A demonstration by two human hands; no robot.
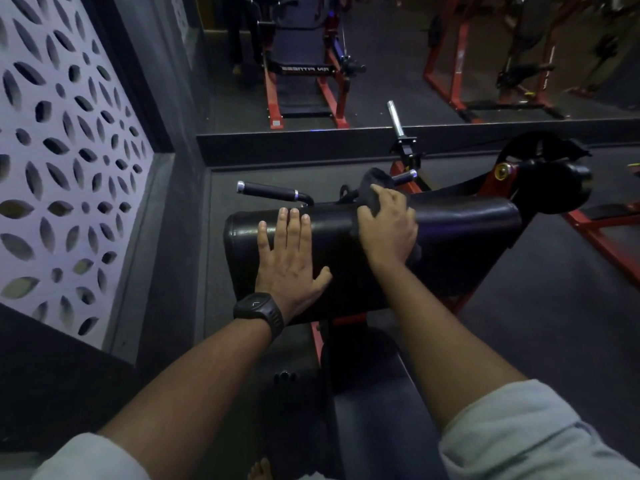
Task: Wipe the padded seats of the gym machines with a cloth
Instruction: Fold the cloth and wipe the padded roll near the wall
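A person leans over the black pad (467, 244) of a gym machine, both hands on its top. The left hand (291, 258), with a black watch (258, 311) on the wrist, lies flat on the pad's 9 o'clock half. Its fingers are straight and slightly spread and hold nothing, and it appears to be there to brace the body and steady the pad. The right hand (388, 226) has its fingers curled round a dark cloth (375, 183) and presses it against the pad's upper edge, a grip that suits rubbing with some weight. The cloth bunches out past the fingertips toward 12 o'clock. It sits at 2 o'clock from the left hand, near it but not touching. A grip handle (266, 190) juts out at 11 o'clock of the pad. Whether the pad's 3 o'clock end has been wiped cannot be told.
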